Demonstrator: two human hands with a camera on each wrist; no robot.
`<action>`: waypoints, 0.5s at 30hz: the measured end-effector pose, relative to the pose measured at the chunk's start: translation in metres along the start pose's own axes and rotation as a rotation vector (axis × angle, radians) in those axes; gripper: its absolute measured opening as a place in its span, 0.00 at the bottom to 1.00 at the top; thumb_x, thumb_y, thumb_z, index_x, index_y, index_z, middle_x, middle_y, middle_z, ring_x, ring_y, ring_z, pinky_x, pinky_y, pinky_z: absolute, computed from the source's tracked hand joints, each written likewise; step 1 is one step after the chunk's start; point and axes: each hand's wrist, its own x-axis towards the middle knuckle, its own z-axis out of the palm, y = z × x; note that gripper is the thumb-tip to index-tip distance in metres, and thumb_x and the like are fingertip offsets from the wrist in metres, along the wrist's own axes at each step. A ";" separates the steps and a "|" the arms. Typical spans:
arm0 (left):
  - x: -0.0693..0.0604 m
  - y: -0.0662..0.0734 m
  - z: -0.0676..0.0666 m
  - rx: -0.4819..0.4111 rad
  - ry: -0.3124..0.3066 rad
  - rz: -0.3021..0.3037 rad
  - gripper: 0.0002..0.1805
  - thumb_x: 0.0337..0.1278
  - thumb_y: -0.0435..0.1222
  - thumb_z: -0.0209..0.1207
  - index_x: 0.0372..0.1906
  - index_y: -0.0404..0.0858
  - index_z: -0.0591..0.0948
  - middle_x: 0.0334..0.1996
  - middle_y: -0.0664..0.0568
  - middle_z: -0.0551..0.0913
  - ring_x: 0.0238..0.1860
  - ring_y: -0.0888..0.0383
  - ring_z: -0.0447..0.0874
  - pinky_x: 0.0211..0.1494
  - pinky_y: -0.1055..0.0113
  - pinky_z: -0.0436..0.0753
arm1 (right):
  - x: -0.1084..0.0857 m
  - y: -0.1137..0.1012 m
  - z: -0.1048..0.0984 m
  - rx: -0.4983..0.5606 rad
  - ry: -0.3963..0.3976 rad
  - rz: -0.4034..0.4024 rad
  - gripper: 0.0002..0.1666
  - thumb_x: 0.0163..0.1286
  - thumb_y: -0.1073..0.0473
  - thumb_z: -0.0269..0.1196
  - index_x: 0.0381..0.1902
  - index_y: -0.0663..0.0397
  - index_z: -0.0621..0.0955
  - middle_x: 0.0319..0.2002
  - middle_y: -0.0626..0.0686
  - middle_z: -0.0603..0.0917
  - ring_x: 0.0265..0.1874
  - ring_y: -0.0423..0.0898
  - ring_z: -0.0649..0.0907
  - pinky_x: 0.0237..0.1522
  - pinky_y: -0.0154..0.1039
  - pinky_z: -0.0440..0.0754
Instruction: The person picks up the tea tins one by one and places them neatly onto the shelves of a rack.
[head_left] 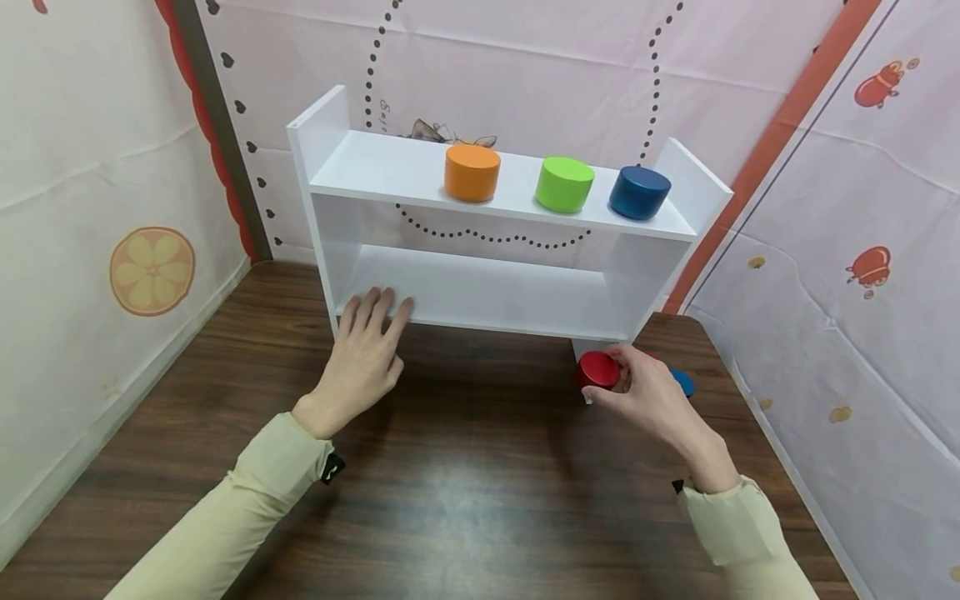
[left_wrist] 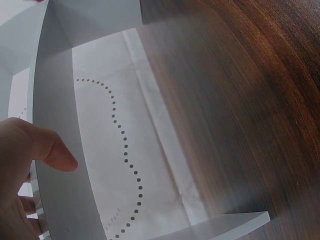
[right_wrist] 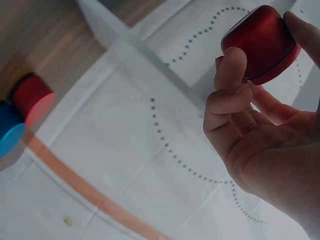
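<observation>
From the head camera, a white two-tier shelf unit (head_left: 483,292) stands at the far side of a dark brown wood-grain worktop (head_left: 457,492). On its upper board sit an orange cylinder (head_left: 471,175) near the middle, a lime-green cylinder (head_left: 564,185) right of it, and a dark blue metallic cylinder (head_left: 639,193) close to the right end, all three upright and apart. The left hand (head_left: 358,367) touches the lower board's front edge near its left end, its fingers straight and somewhat spread. The right hand (head_left: 651,396) holds a shiny red metallic cylinder (head_left: 597,369) between thumb and fingers, in front of the unit's right foot. Beyond that hand, toward the worktop's far right corner, a bright blue round piece (head_left: 682,382) shows partly.

In the left wrist view, the thumb lies below the lower board, the other fingers partly hidden past its edge; whether the thumb presses, I cannot tell.

In the right wrist view, thumb and fingertips pinch the red cylinder at its sides. Well apart from it, a second red cylinder (right_wrist: 34,99) is on the worktop, just beside the bright blue piece.
</observation>
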 end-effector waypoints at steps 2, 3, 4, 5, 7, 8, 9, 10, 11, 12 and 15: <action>0.000 0.000 -0.001 0.002 -0.001 -0.001 0.40 0.44 0.31 0.63 0.68 0.37 0.66 0.65 0.32 0.67 0.68 0.34 0.63 0.70 0.40 0.59 | 0.004 -0.006 -0.001 0.007 0.003 -0.013 0.37 0.55 0.46 0.72 0.58 0.56 0.74 0.38 0.52 0.83 0.31 0.45 0.79 0.29 0.34 0.77; 0.000 0.000 -0.001 0.004 -0.002 -0.001 0.40 0.44 0.31 0.63 0.68 0.37 0.66 0.65 0.32 0.67 0.68 0.34 0.62 0.70 0.40 0.59 | 0.006 -0.010 -0.001 0.013 0.004 -0.019 0.37 0.55 0.46 0.72 0.58 0.55 0.73 0.39 0.52 0.83 0.31 0.45 0.79 0.29 0.34 0.77; 0.000 0.000 -0.001 0.005 -0.003 -0.002 0.39 0.44 0.31 0.63 0.68 0.37 0.66 0.65 0.32 0.66 0.68 0.35 0.62 0.70 0.40 0.59 | 0.008 -0.013 -0.002 0.017 0.007 -0.027 0.37 0.55 0.46 0.72 0.58 0.55 0.73 0.40 0.52 0.83 0.31 0.45 0.79 0.29 0.34 0.77; 0.000 0.000 -0.001 0.006 -0.004 -0.002 0.39 0.44 0.31 0.62 0.68 0.37 0.65 0.65 0.32 0.66 0.68 0.35 0.62 0.70 0.40 0.58 | 0.010 -0.016 -0.002 0.018 0.011 -0.034 0.37 0.55 0.45 0.72 0.58 0.55 0.74 0.41 0.53 0.83 0.32 0.46 0.79 0.29 0.35 0.77; 0.001 0.000 -0.001 0.006 -0.002 -0.001 0.39 0.44 0.31 0.61 0.68 0.36 0.66 0.65 0.32 0.67 0.67 0.34 0.63 0.70 0.40 0.59 | 0.014 -0.022 -0.002 0.015 0.018 -0.053 0.38 0.55 0.45 0.72 0.59 0.55 0.74 0.43 0.53 0.82 0.32 0.47 0.79 0.30 0.35 0.77; 0.001 0.000 -0.001 0.007 0.000 0.000 0.39 0.44 0.31 0.61 0.68 0.36 0.66 0.65 0.32 0.67 0.67 0.35 0.63 0.70 0.40 0.59 | 0.017 -0.026 -0.003 0.014 0.020 -0.062 0.38 0.54 0.45 0.72 0.59 0.55 0.74 0.44 0.53 0.82 0.32 0.46 0.78 0.30 0.35 0.77; 0.001 0.000 0.000 0.006 0.003 0.002 0.39 0.44 0.31 0.61 0.68 0.36 0.66 0.65 0.32 0.67 0.67 0.34 0.63 0.70 0.40 0.59 | 0.019 -0.029 -0.003 0.013 0.020 -0.070 0.38 0.54 0.45 0.72 0.59 0.55 0.74 0.44 0.53 0.82 0.32 0.46 0.78 0.30 0.35 0.77; 0.001 0.000 0.000 0.005 0.006 0.003 0.38 0.44 0.31 0.61 0.67 0.36 0.66 0.65 0.32 0.67 0.67 0.35 0.63 0.70 0.40 0.59 | 0.021 -0.033 -0.003 0.012 0.020 -0.078 0.38 0.54 0.45 0.72 0.59 0.55 0.74 0.43 0.53 0.82 0.32 0.45 0.78 0.29 0.35 0.77; 0.001 0.000 0.000 0.005 0.009 0.004 0.38 0.44 0.31 0.61 0.67 0.36 0.66 0.64 0.32 0.67 0.67 0.34 0.63 0.69 0.40 0.59 | 0.023 -0.036 -0.003 0.011 0.018 -0.084 0.38 0.54 0.45 0.72 0.59 0.54 0.73 0.43 0.53 0.82 0.31 0.45 0.78 0.30 0.35 0.77; 0.001 0.000 0.000 0.005 0.009 0.004 0.38 0.44 0.31 0.61 0.67 0.36 0.66 0.65 0.32 0.67 0.67 0.34 0.63 0.69 0.40 0.59 | 0.025 -0.040 -0.004 0.010 0.016 -0.088 0.39 0.54 0.45 0.72 0.60 0.54 0.73 0.43 0.53 0.82 0.31 0.45 0.78 0.30 0.35 0.77; 0.000 0.000 0.000 0.003 0.009 0.003 0.38 0.44 0.31 0.61 0.67 0.36 0.67 0.65 0.32 0.67 0.67 0.35 0.63 0.69 0.40 0.59 | 0.031 -0.050 -0.003 0.012 0.012 -0.099 0.40 0.54 0.45 0.72 0.61 0.53 0.73 0.44 0.53 0.82 0.32 0.45 0.78 0.31 0.35 0.78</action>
